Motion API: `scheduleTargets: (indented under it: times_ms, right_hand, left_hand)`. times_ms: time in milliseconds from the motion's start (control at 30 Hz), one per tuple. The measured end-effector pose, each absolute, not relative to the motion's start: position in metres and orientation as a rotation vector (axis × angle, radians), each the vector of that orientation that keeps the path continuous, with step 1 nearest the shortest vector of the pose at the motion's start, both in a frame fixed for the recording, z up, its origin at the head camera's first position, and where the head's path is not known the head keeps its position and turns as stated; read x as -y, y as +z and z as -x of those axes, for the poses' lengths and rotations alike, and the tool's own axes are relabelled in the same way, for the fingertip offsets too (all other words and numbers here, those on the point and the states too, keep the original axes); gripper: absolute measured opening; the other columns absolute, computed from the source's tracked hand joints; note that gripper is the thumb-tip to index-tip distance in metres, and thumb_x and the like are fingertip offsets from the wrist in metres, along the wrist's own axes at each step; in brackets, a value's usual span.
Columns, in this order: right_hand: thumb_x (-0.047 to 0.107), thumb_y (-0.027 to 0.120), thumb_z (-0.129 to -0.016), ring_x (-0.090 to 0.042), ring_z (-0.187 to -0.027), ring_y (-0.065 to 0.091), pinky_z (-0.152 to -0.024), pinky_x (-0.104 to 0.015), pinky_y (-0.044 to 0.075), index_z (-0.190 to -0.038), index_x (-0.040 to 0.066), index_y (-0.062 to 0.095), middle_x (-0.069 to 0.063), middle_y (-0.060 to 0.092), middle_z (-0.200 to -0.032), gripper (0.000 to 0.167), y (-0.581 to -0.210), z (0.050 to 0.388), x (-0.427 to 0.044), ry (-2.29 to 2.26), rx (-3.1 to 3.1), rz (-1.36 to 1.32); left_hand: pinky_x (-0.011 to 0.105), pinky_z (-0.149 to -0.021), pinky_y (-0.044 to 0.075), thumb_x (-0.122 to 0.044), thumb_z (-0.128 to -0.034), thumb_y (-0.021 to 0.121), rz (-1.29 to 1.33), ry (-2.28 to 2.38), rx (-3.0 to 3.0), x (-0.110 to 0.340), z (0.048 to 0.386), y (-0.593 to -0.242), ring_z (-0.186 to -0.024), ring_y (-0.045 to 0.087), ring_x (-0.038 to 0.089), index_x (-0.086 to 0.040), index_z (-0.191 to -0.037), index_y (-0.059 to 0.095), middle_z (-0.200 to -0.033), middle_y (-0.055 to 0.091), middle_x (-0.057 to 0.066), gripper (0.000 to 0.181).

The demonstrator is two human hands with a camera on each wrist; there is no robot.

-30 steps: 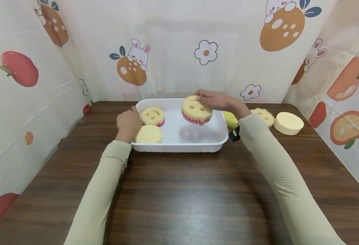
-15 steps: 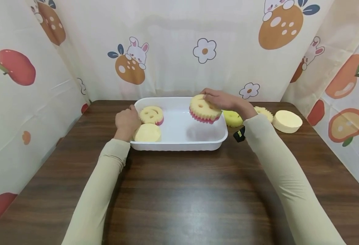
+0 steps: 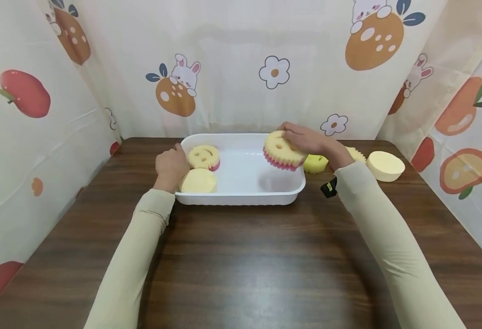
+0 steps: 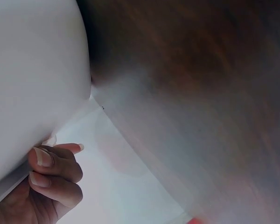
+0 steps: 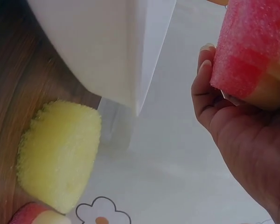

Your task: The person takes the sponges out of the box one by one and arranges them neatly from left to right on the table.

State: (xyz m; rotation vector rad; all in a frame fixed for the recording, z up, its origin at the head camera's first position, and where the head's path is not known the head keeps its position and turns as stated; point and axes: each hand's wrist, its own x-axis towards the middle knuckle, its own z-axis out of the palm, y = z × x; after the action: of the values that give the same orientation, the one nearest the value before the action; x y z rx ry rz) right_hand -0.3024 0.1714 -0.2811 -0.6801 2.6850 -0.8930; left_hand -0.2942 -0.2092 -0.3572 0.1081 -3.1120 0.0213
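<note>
The scalloped sponge (image 3: 283, 150) is held above the right end of the white tray (image 3: 241, 199), its yellow face upward and slanting to the near side, pink layer beneath, broadest span running left to right. The right hand (image 3: 309, 140) has its grip closed on the sponge's far right edge, while the left hand (image 3: 172, 167) curls its grip around the tray's left rim. Since the earliest frame, the sponge has shifted right from nearer the tray's middle; the smiling sponge (image 3: 203, 157) and plain sponge (image 3: 198, 181) stay at the tray's left.

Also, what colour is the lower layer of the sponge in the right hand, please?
The lower layer is pink, clearest in the right wrist view.
</note>
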Motion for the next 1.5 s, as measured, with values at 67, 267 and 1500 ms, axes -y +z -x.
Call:
scheduleTargets:
  times_ms: [67,267,1500]
  right_hand:
    - [0.032,0.027,-0.106,-0.026,-0.107,0.047,-0.091,-0.037,0.035,-0.134,0.016,0.048,-0.012,0.051,-0.117,0.038,-0.282,0.3,-0.174,-0.899,-2.693,0.674]
    - [0.035,0.027,-0.105,-0.025,-0.094,0.05,-0.082,-0.035,0.039,-0.13,0.02,0.049,-0.011,0.051,-0.108,0.037,-0.286,0.298,-0.185,-0.86,-2.708,0.614]
    - [0.033,0.028,-0.107,-0.021,-0.075,0.051,-0.07,-0.031,0.042,-0.13,0.012,0.046,-0.009,0.049,-0.095,0.036,-0.308,0.283,-0.242,-0.942,-2.71,0.496]
  left_hand:
    - [0.048,-0.073,0.055,-0.032,-0.0955,0.05,-0.11,0.019,3.122,0.21,0.294,-0.358,-0.094,0.068,0.04,0.011,-0.146,0.029,-0.112,0.066,0.029,0.07]
    - [0.047,-0.069,0.055,-0.034,-0.095,0.053,-0.098,0.021,3.106,0.212,0.295,-0.362,-0.088,0.069,0.038,0.011,-0.144,0.031,-0.107,0.067,0.028,0.07]
    - [0.051,-0.074,0.055,-0.032,-0.0941,0.053,-0.079,0.001,3.098,0.21,0.292,-0.357,-0.093,0.068,0.043,0.012,-0.141,0.033,-0.109,0.065,0.031,0.067]
